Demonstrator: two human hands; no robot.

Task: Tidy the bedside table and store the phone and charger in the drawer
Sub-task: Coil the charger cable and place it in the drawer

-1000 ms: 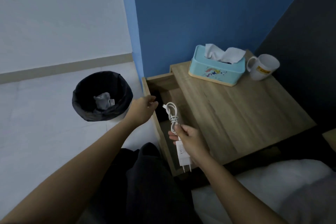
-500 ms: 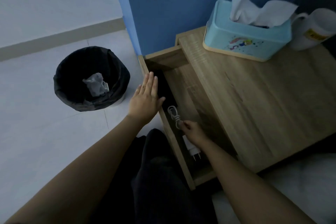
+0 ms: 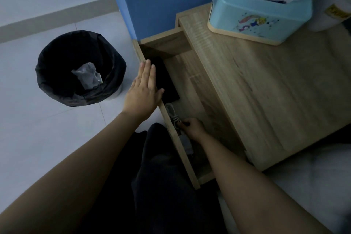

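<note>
The wooden bedside table (image 3: 275,89) has its drawer (image 3: 178,150) pulled open toward the left. A dark phone (image 3: 167,80) lies flat in the drawer's far end. The white charger (image 3: 185,141) with its coiled cable (image 3: 171,113) rests low inside the drawer against the front panel. My right hand (image 3: 191,128) reaches into the drawer with fingers closed on the cable bundle. My left hand (image 3: 143,89) lies flat with fingers extended against the drawer's front panel, holding nothing.
A black-lined waste bin (image 3: 79,68) with crumpled paper stands on the tiled floor left of the drawer. A light blue tissue box (image 3: 260,15) and a white mug (image 3: 334,5) sit at the back of the tabletop. White bedding (image 3: 313,186) lies lower right.
The right hand has lowered the charger from above the drawer down into it. The left hand has flattened against the drawer front. The camera has moved closer.
</note>
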